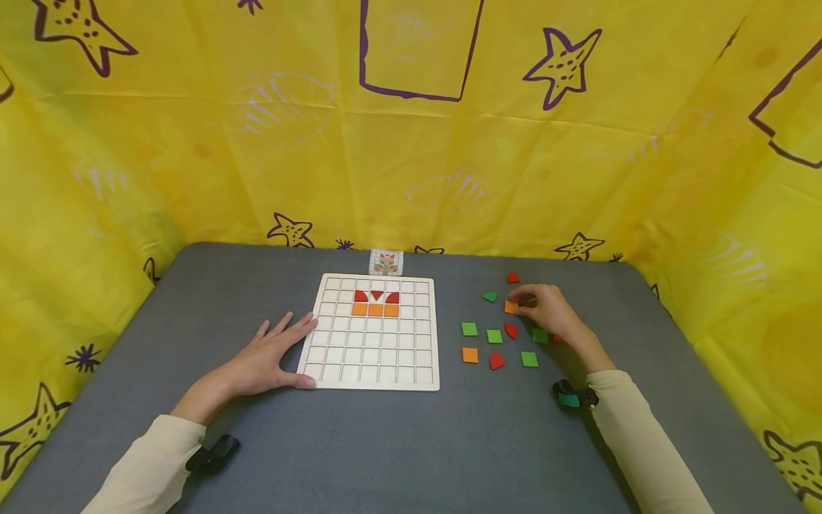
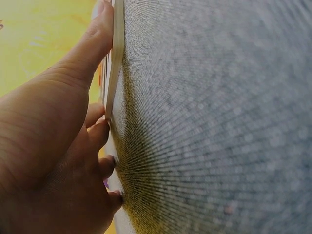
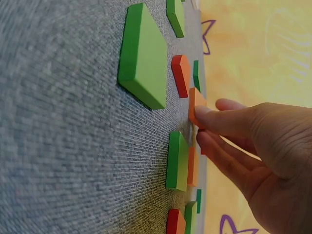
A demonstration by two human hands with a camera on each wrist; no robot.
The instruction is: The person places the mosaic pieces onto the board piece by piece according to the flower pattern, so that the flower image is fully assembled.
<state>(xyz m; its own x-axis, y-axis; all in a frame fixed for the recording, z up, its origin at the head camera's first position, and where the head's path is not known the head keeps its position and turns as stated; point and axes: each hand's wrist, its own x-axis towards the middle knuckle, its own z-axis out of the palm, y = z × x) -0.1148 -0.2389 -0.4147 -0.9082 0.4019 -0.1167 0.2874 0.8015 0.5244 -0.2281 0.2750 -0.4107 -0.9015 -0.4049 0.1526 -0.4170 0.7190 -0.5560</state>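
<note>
My right hand (image 1: 546, 307) pinches an orange square tile (image 1: 510, 307) between thumb and fingers, low over the table. In the right wrist view my thumb lies on the face of that orange tile. The left hand (image 1: 266, 357) rests at the left side of a pale gridded wooden board (image 1: 369, 357), fingers spread and thumb on its near left corner. A row of orange square tiles (image 1: 375, 310) sits on the board's grid. Beyond that row are a red triangular tile (image 1: 377, 295) and two curved-edged red tiles (image 1: 361, 296).
Right of the board lie loose green square tiles (image 1: 469, 329), a green leaf-shaped tile (image 1: 490, 296), red tiles (image 1: 497, 360) and an orange square tile (image 1: 470, 355). A small patterned card (image 1: 386, 263) lies behind the board. A yellow curtain (image 1: 411, 143) hangs around the grey table (image 1: 321, 450).
</note>
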